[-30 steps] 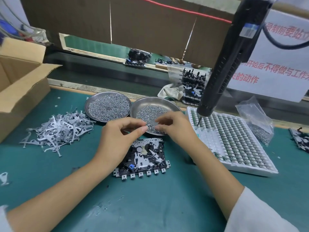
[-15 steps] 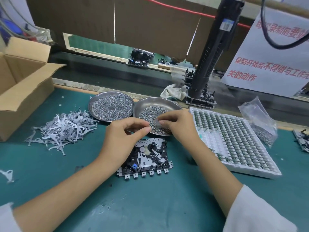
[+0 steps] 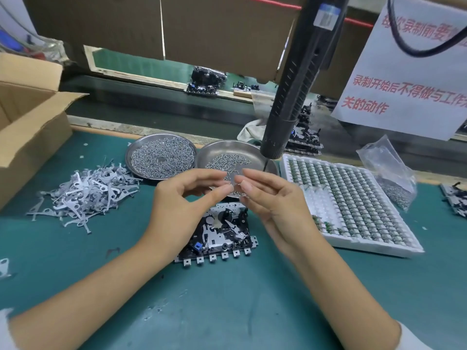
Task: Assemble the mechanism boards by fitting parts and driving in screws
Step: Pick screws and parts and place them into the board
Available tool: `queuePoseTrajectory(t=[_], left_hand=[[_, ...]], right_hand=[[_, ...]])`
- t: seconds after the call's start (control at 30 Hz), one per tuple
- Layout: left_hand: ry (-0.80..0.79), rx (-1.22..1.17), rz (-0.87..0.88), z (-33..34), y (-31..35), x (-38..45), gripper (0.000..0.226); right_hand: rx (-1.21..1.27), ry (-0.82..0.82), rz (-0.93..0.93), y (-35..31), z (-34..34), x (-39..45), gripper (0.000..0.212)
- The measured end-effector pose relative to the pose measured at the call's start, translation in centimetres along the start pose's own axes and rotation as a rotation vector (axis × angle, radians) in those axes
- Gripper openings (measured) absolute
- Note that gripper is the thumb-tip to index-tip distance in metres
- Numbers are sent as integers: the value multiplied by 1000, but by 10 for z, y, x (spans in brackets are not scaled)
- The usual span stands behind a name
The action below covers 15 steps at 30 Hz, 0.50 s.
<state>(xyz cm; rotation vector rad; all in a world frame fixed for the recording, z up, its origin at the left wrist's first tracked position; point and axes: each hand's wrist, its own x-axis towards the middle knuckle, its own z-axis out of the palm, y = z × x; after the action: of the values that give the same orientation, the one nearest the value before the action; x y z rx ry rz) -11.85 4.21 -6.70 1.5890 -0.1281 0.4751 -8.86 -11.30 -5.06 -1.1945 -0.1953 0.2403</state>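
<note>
A black-and-silver mechanism board point(image 3: 222, 233) lies flat on the green mat, below and between my hands. A small flat grey metal part point(image 3: 233, 178) is up above it, pinched between my right hand's point(image 3: 274, 200) thumb and fingers. My left hand point(image 3: 182, 203) is raised beside it, its thumb and forefinger curled toward the same part; whether they touch it I cannot tell. A black electric screwdriver point(image 3: 300, 79) hangs from above, its bit over the right dish of screws point(image 3: 222, 150).
A second dish of screws point(image 3: 161, 157) sits left of the first. A heap of grey metal levers point(image 3: 86, 193) lies at the left, a cardboard box point(image 3: 27, 117) beyond it. A white tray of small parts point(image 3: 353, 205) and a plastic bag point(image 3: 389, 173) are right.
Both hands have lifted from just over the board to higher above it, holding the small metal part. The hanging screwdriver has swung left, across toward the right dish.
</note>
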Motion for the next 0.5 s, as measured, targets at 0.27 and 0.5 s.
queuePoseTrajectory(t=[0.27,0.5], left_hand=[[-9,-60,22,1,5,-2,30],[-31,-70,23,1,8,-2,27]], right_hand=[[81,-21,13,3,8,-5,20],[47,-59,27,1,5,-4,23]])
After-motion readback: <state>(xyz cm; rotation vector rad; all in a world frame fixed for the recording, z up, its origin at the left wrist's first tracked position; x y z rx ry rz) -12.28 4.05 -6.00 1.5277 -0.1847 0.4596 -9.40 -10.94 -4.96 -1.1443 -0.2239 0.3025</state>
